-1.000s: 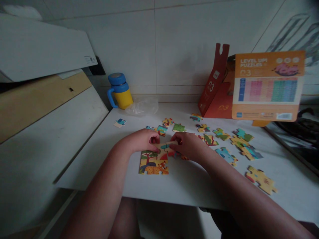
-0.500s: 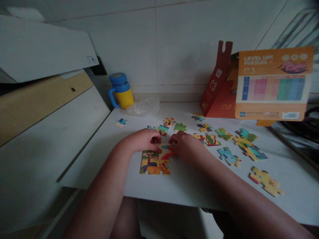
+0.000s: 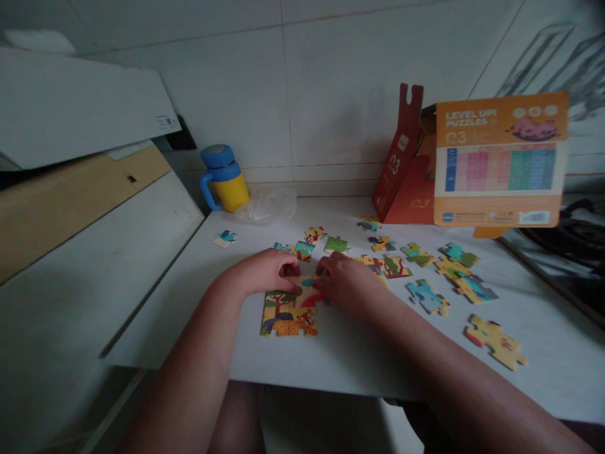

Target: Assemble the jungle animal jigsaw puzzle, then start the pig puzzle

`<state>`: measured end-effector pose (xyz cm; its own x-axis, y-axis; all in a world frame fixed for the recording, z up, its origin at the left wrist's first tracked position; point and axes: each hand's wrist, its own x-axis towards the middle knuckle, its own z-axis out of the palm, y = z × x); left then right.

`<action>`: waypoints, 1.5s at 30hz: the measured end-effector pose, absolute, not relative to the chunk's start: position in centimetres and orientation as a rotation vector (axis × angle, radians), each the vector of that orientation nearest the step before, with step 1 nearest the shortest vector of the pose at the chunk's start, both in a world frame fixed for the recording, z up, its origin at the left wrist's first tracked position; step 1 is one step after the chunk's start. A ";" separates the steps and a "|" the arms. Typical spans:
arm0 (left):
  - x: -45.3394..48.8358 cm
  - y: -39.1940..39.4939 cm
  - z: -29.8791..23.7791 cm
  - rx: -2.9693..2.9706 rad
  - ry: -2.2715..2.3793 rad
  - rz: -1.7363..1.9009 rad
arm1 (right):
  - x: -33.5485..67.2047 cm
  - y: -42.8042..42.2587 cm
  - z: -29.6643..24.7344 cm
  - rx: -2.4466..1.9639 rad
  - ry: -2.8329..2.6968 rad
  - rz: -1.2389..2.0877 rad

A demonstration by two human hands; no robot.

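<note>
A small block of joined puzzle pieces (image 3: 289, 312) with a tree and orange animals lies on the white table (image 3: 368, 353). My left hand (image 3: 267, 271) rests on its upper left edge, fingers curled down and pressing. My right hand (image 3: 347, 282) is at the block's upper right, fingers closed on a puzzle piece (image 3: 309, 282) with a blue patch that lies against the block's top. Both hands touch that piece from either side.
Several loose puzzle pieces (image 3: 428, 296) lie scattered to the right and behind my hands, one (image 3: 495, 340) near the front right. An orange puzzle box (image 3: 501, 157) stands at the back right. A yellow and blue mug (image 3: 224, 180) and a clear plastic bag (image 3: 267, 203) sit by the wall.
My right hand has slid left toward the joined block, bringing the piece down flat against its top edge. My left hand has stayed in place.
</note>
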<state>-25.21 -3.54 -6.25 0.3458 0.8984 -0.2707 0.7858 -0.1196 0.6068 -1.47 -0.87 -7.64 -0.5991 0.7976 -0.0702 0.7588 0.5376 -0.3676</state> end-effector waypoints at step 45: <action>-26.9 -2.5 -8.2 2.052 1.740 0.397 | -0.4 0.2 -8.3 -1.043 -2.796 0.411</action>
<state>-26.92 -2.49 -8.16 0.1767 0.9829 -0.0513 0.8633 -0.1297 0.4878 -0.40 0.20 -8.31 -0.7527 0.6579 0.0257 0.6226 0.7239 -0.2971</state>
